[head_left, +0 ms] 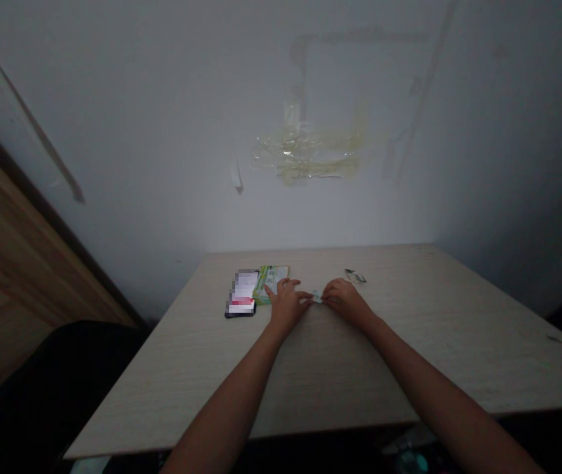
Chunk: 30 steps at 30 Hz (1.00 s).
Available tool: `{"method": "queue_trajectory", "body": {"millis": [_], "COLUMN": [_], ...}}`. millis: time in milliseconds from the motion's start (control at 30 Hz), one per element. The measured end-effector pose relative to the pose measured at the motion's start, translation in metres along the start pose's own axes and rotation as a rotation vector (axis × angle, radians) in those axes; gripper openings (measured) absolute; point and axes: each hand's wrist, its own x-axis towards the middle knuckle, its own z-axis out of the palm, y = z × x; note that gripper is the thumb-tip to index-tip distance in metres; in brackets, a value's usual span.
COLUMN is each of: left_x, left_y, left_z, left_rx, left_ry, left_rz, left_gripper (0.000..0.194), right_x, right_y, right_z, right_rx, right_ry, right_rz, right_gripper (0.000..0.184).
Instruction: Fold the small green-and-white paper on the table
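Note:
Between my hands, at the middle of the table, is a small flat whitish piece with faint greenish print, perhaps paper or a sachet; its exact kind is too small to tell. My left hand pinches its left end, the other fingers spread over the edge of a green and white printed pack. At the right end, the bent fingertips of my right hand close on the same piece. Just beyond the right hand lies a small white and dark green piece.
A phone with a lit, partly pixelated screen lies left of the green pack. The pale wooden table meets a wall with clear tape stuck on it. A dark chair-like shape stands at the left.

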Motion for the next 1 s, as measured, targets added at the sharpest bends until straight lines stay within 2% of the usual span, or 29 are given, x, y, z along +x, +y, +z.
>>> {"method": "queue_trajectory", "body": {"millis": [200, 533, 1000], "left_x": [0.000, 0.000, 0.002], "left_y": [0.000, 0.000, 0.003], "left_z": [-0.002, -0.005, -0.003], "left_rx": [-0.003, -0.046, -0.101], "left_ry": [-0.008, 0.000, -0.003], "left_rz": [0.028, 0.035, -0.023], "left_gripper": [0.012, 0.004, 0.003], "right_x": [0.000, 0.001, 0.000], "right_y": [0.002, -0.003, 0.007], "right_z": [0.003, 0.002, 0.010], "right_rx": [-0.033, -0.025, -0.017], "right_ry": [-0.045, -0.046, 0.043], "right_rz": [0.021, 0.068, 0.186], "right_gripper": [0.010, 0.013, 0.011]}}
